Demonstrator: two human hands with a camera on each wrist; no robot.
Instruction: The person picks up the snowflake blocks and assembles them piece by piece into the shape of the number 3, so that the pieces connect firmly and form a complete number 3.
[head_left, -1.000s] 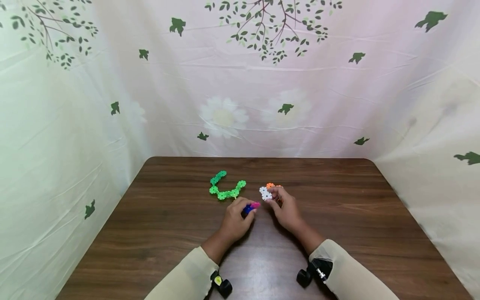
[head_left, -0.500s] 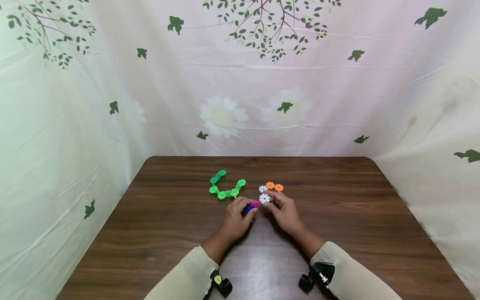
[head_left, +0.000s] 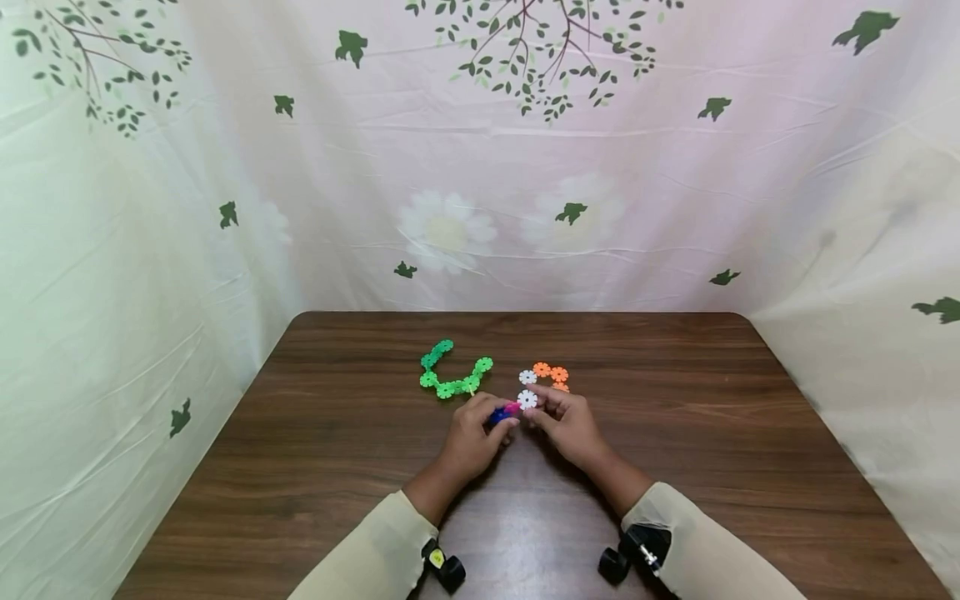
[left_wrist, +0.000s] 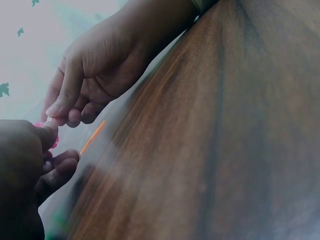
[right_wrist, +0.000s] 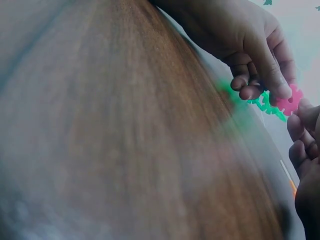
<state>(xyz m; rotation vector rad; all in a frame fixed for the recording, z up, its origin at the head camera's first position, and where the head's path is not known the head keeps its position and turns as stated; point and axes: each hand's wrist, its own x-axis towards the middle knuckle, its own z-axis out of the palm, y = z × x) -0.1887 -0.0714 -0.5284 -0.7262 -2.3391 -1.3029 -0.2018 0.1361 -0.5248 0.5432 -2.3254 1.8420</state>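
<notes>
My left hand (head_left: pixel 471 437) pinches interlocking flower discs, dark blue (head_left: pixel 498 415) and pink (head_left: pixel 512 409). The pink disc (right_wrist: pixel 290 100) shows between its fingertips in the right wrist view. My right hand (head_left: pixel 572 425) holds a white flower disc (head_left: pixel 527 401) by its edge, between thumb and index finger. The pink disc meets this white one edge to edge in the head view. Beyond it curves a chain with another white disc (head_left: pixel 528 377) and several orange discs (head_left: pixel 559 375), partly hidden behind the right hand's fingers.
A U-shaped chain of green flower discs (head_left: pixel 446 389) lies just beyond the left hand. All this stands on a brown wooden table (head_left: pixel 337 467). A printed cloth (head_left: pixel 487 158) hangs behind and along both sides. Both wrists wear black camera mounts (head_left: pixel 615 565).
The right hand has turned the white disc flat and brought it left and down against the pink one. More of the orange discs now shows. The left hand has barely moved.
</notes>
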